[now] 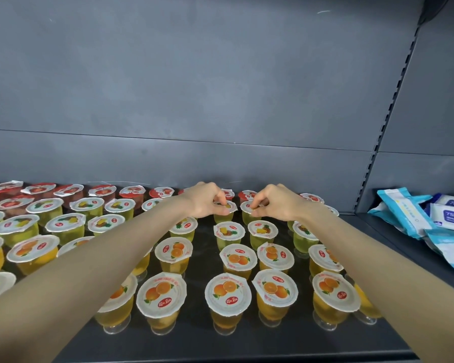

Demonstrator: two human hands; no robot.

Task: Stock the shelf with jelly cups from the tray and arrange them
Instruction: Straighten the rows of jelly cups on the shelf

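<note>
2 hands reach deep over the shelf point(220, 347), and each grasps 1 pineapple cup by the lid rim. The left hand point(207, 203) pinches the left cup point(224, 217) with thumb and curled fingertips on the foil. The right hand point(271, 203) pinches the right cup point(249, 218) the same way. These 2 cups stand just beside each other at 12 o'clock from the shelf's middle, in the far pineapple row. Red cups point(102, 191) sit behind them toward 10 o'clock, and orange cups point(227, 292) fill the front rows at 6 o'clock. The hands hide whether the 2 held cups rest on the shelf or hang just above it. No tray is in view. Wipes point(414, 216) lie piled at 3 o'clock, well apart from the cups.

Judging from this, the main risk is the forearms. Both pass low over the front rows, and the cups look top-heavy on narrow feet. A dropped elbow or a sideways pull-back could tip 1 cup into its neighbours and topple a line. The second risk is the grip: holding only by the foil edge could peel a lid or let a cup slip, especially if it is lifted rather than slid. Nudging the 2 cups together too hard could also push the red row out of line.
</note>
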